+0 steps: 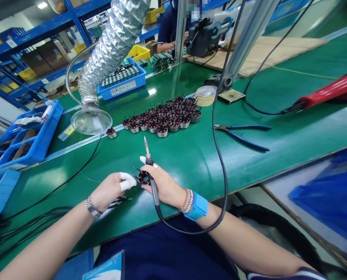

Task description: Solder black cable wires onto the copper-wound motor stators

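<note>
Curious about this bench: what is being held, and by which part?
The right hand holds a soldering iron by its dark handle, and its fingers touch a wound stator.

The scene was brightly and evenly lit, mostly from overhead, with a ceiling light (pixel 42 5) burning out to white at the top left. The green workbench mat (pixel 249 171) carried a pale patch of glare just beside the blue tray (pixel 122 88), and the foil duct (pixel 111 42) threw hard highlights. Shadows were soft and faint, even under the left hand (pixel 109 190) and right hand (pixel 164 184). The tip of the soldering iron (pixel 145 147) was fairly crisp, though fine detail looked slightly soft throughout. Wide-angle distortion bent the shelving (pixel 39 35) and tilted the aluminium post (pixel 249 42) toward the edges, and a pixelated patch (pixel 195 9) blurred the top edge.
</note>
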